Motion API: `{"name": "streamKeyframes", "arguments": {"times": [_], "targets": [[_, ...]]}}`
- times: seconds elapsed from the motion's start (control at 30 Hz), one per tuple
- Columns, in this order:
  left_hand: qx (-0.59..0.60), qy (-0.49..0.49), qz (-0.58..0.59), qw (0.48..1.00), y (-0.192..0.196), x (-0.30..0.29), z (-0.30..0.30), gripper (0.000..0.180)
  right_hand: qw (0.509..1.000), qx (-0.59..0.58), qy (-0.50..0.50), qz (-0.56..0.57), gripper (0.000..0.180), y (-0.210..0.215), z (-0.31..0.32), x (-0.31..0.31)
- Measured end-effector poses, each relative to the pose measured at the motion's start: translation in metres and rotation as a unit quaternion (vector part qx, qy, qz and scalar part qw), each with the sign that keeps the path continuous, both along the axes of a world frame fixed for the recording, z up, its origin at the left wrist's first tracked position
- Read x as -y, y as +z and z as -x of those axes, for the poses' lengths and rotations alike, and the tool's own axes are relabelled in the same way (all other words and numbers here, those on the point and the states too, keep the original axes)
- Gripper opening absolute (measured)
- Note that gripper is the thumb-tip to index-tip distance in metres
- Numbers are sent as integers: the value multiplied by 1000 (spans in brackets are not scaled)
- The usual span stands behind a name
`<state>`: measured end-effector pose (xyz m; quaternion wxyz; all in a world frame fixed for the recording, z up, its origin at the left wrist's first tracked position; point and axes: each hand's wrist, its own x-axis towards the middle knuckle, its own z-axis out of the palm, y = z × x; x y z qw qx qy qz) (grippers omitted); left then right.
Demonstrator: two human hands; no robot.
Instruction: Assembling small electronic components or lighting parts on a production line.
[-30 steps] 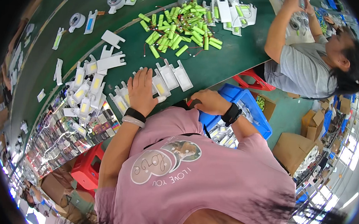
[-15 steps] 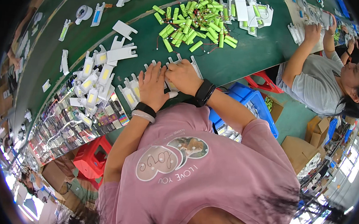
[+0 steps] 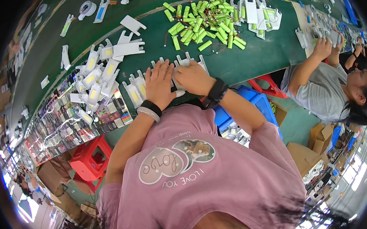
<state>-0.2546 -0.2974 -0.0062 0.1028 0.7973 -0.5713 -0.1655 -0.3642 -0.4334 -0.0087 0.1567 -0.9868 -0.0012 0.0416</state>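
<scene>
Resting flat w/ fingers spread, the left hand (image 3: pixel 159 84) presses down on a white plastic holder (image 3: pixel 182 60) at the near edge of the green surface (image 3: pixel 254 56); it's open, pinning rather than gripping. The right hand (image 3: pixel 193 78) sits touching it at its 3 o'clock, fingers curled over the same holder, partly closed, though exactly what's pinched underneath is hidden. Change since 1 s ago: back then only the left hand was on the surface & the right was down by the blue crate (image 3: pixel 251 102); half a sec later the right had come up beside it, and now both are bunched on one piece. My read: the pick-up is over and the fitting or pressing step on this holder is under way. Outward from the hands: at 9 o'clock, more white holders w/ yellow-green cells (image 3: pixel 94 80) lie in a loose cluster; at 10–11 o'clock a couple of empty white holders (image 3: pixel 128 49); at 12–1 o'clock, well apart, a heap of loose green cylindrical cells (image 3: pixel 199 23). Far at 2–3 o'clock a co-worker in a grey shirt (image 3: pixel 324 87) works w/ own hands on small parts. A red stool (image 3: pixel 91 158) stands below the surface edge at 7 o'clock.
</scene>
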Motion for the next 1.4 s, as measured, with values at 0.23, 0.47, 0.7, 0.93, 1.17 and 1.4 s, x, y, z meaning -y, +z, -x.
{"name": "streamKeyframes", "arguments": {"times": [0.23,0.47,0.7,0.93,1.17,1.4], "targets": [[15,23,-10,1000,14,-5,-10,93,698,-145,-206,-670,10,24,4,14],[37,37,-58,997,0,-14,-29,90,927,56,-130,-347,11,-8,-43,4],[-16,100,-6,995,-4,-15,-26,104,987,36,-133,-82,12,-19,-57,-17],[0,102,1,995,-3,-15,-23,107,996,34,-73,-37,13,-18,-57,-18],[26,98,-9,995,1,-23,-30,107,755,-145,-112,-629,10,7,-6,-4],[-6,40,-74,996,20,-51,-45,113,617,-176,-204,-740,13,10,-33,-8]]}}
